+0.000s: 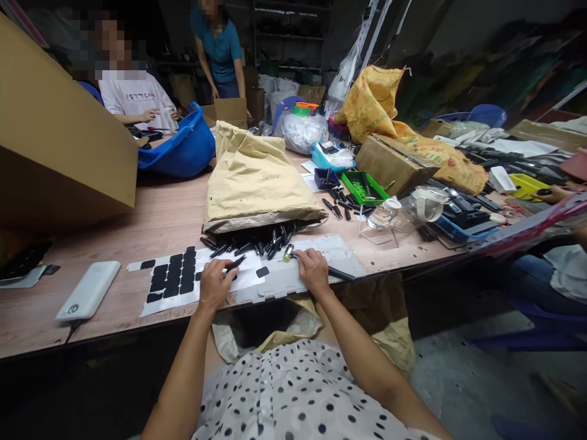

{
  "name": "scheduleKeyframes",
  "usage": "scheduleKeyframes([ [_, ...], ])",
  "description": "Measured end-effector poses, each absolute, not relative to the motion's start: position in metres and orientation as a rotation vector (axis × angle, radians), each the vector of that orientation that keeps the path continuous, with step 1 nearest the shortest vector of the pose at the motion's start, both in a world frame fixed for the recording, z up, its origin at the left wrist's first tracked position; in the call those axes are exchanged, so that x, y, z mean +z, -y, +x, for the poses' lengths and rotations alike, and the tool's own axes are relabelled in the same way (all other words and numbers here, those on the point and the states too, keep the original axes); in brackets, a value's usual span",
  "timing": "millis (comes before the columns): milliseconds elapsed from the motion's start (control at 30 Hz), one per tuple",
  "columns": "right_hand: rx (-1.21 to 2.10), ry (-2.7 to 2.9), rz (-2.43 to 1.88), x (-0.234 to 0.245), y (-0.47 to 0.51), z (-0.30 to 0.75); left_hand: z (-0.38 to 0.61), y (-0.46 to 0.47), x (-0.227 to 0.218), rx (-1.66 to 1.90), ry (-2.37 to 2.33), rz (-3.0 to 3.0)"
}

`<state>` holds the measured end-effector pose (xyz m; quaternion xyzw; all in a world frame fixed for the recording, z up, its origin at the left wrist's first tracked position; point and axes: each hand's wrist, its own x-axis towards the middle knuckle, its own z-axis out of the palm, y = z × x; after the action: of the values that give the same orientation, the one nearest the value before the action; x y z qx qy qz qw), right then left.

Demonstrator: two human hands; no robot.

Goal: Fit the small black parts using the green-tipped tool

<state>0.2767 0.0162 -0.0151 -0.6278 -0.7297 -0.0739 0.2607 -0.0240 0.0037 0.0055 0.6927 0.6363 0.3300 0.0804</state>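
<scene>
There's the left hand (215, 282) at eleven o'clock, grip pinched on a slim black piece (236, 263) beside a white sheet (153, 307) bearing rounded black patches (175, 269); at one o'clock, the right hand (313, 270) wraps its grip round a black-handled, shiny-headed hammer (341, 274). Twelve o'clock: a beige sack (259, 183), loose black pieces (263, 242) at its mouth, on the wood-grain tabletop (169, 205).

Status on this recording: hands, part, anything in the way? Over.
Left hand pinching a black part. Right hand gripping a hammer. Loose heap of similar parts just beyond, at the sack's mouth.
</scene>
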Motion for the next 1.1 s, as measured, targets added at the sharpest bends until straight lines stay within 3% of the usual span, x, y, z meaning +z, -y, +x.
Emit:
scheduleKeyframes([
  [133,-0.202,1.97,-1.707,-0.016,-0.016,0.277,-0.006,0.004,-0.001,0.907,-1.635,2.168],
  [433,-0.167,1.946,-1.589,-0.011,-0.013,0.282,0.0,-0.002,-0.006,0.873,-1.623,2.048],
  [733,0.251,1.959,-1.187,0.008,0.035,0.218,0.004,-0.004,-0.005,0.847,-1.672,1.993],
  [1100,0.243,2.069,-1.313,0.018,0.031,0.194,0.012,-0.002,0.004,0.812,-1.72,1.928],
])
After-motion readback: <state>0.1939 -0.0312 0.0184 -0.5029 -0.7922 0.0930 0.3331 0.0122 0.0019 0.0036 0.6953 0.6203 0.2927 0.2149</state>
